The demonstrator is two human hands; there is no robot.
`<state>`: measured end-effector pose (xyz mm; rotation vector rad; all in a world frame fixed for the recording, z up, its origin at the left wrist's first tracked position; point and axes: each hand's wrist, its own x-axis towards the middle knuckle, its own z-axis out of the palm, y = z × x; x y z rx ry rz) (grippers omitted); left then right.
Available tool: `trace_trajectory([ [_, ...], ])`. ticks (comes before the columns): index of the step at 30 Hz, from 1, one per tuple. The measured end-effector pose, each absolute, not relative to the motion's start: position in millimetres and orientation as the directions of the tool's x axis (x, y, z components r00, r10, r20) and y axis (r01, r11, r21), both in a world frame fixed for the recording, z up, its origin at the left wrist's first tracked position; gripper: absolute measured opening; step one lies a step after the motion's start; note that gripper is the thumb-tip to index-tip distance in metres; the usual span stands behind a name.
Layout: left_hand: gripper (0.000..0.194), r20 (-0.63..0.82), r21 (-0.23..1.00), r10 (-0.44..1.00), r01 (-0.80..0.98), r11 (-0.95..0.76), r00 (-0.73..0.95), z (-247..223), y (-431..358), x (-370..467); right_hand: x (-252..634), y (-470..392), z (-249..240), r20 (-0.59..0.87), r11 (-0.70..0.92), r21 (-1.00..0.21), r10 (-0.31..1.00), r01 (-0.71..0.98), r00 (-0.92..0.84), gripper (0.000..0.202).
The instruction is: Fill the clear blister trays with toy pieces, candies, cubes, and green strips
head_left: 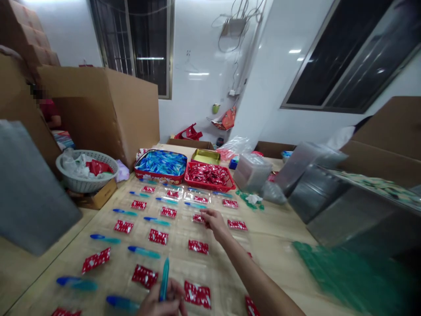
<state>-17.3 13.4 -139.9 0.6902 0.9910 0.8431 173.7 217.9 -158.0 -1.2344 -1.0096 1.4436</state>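
Observation:
Low in the view, my left hand (164,300) is closed around a teal pen-shaped stick (165,278), which points upward. My right hand (213,223) reaches forward over the table. Its fingers are drawn together at a small red packet (198,218), just below a blue-and-teal stick (195,205); what they hold, if anything, is hidden. Around both hands lie rows of clear plastic trays (179,245) with red patterned packets (158,236) in them. Several sticks (144,252) lie beside packets in the left and middle rows.
At the back stand a tin full of blue sticks (161,164), a red basket (210,186) of packets and a gold tin (205,156). Stacked clear trays (252,171) and a grey bin (355,210) are right. Left are a white basket (116,166), cartons (131,109) and a person (49,112).

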Motion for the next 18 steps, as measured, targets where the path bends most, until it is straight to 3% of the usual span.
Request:
trace_trajectory([
  [2, 0.034, -0.443, 0.803, 0.828, -0.260, 0.537, 0.343, -139.3, 9.3, -8.6, 171.3, 182.3, -141.5, -0.199, -0.234, -0.966, 0.943, -0.107, -0.265, 0.036],
  [5, 0.033, -0.459, 0.793, 0.805, -0.236, 0.562, 0.375, -139.7, 5.2, 3.2, 169.1, 131.6, -116.7, -0.167, -0.242, -0.970, 0.737, -0.025, -0.655, 0.041],
  [7, 0.032, -0.462, 0.802, 0.803, -0.210, 0.560, 0.377, -139.0, 3.1, 9.5, 169.3, 106.4, -106.4, -0.146, -0.223, -0.975, 0.636, 0.001, -0.758, 0.039],
  [12, 0.040, -0.433, 0.839, 0.816, -0.159, 0.520, 0.384, -133.1, 3.5, 18.9, 182.0, 87.3, -107.5, -0.154, -0.237, -0.971, 0.688, -0.019, -0.710, 0.032],
  [16, 0.069, -0.541, 0.725, 0.749, -0.239, 0.646, 0.382, -127.3, 14.3, 15.4, 204.5, 105.5, -120.0, -0.164, -0.272, -0.954, 0.829, -0.128, -0.535, 0.032],
  [18, 0.071, -0.559, 0.679, 0.749, -0.321, 0.660, 0.356, -122.0, 21.1, 8.0, 214.0, 119.6, -128.5, -0.172, -0.267, -0.944, 0.900, -0.195, -0.400, 0.031],
])
